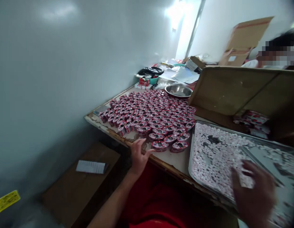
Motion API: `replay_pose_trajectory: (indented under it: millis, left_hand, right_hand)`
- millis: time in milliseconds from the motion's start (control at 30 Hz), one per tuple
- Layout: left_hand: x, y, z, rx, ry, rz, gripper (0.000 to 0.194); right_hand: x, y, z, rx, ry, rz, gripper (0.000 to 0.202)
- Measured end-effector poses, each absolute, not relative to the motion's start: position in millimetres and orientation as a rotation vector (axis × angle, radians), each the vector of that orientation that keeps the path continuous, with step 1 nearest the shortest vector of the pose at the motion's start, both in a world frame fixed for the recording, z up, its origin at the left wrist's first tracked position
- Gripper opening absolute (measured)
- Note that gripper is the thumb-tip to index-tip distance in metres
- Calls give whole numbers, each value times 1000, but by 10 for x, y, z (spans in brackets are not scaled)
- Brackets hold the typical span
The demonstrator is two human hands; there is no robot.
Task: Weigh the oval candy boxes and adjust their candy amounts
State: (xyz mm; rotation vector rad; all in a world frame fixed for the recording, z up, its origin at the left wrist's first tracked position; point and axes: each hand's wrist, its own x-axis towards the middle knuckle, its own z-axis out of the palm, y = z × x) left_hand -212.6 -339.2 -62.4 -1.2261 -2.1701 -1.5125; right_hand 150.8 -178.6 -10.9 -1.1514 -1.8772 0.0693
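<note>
My left hand (138,155) is at the table's front edge, thumb and fingers apart, with nothing visible between them. Just beyond its fingertips stand small oval pink-and-red packs (159,144), each with a dark spot on top. Many more of them are packed closely across the table behind. On the right, a shallow metal tray (192,158) holds a layer of small, round, pale pink-white pieces (215,161). Over the tray hovers my right hand (257,190), blurred by motion. Its thumb and fingers are curved, and whether anything is in them cannot be made out.
A large open cardboard box (232,88) lies behind the tray, with several packs (254,117) inside. A steel bowl (178,90) and papers (182,75) are farther back. Below left is another carton (90,186). A person (277,53) is beyond the box.
</note>
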Motion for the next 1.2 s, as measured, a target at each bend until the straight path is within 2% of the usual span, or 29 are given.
replay_pose_trajectory:
  millis: [67,133,267,367,500,600,700,800,933,1100,1200]
  left_hand:
    - [-2505,-3612,-616,-1169,-2083,-1362,45]
    - [-3020,-3763,-573,-1114,-2083,-1235,52]
    - [-3990,-3787,-507,-1176,-2182,-1070,92]
    - [-4325,-3630,-572,-1338,-2282,-910,104]
    - [-4190,-3285,-748,-1443,-2291,-951,109]
    - [-3909,-3092,-794,-1388,-2235,-1041,110]
    - [-3704,-3111,-724,-1335,-2287,-1012,112]
    - [-3619,-3270,-610,-1375,-2274,-937,112]
    - [-3573,-3297,-483,-1737,-1995,-796,97]
    - [-3516,-2965,-397,-2095,-1682,-745,110]
    - [-3427,-2801,-394,-2232,-1414,-670,108]
  right_hand:
    - [896,-2176,-173,-953,-1910,322,54]
    - [360,-2403,-273,-945,-1905,516,60]
    - [-260,-2459,-421,-1003,-2044,448,76]
    - [-442,-2366,-512,-1125,-2141,373,91]
    - [-634,-2303,-667,-1232,-2206,163,105]
    - [-748,-2308,-720,-1255,-2188,-39,100]
    - [-727,-2341,-675,-1321,-2217,-101,100]
    - [-597,-2373,-608,-1339,-2204,51,114]
    - [-518,-2330,-636,-1348,-2016,346,123]
    - [-635,-2221,-696,-1365,-1863,628,129]
    - [-687,-2177,-688,-1364,-1849,710,121]
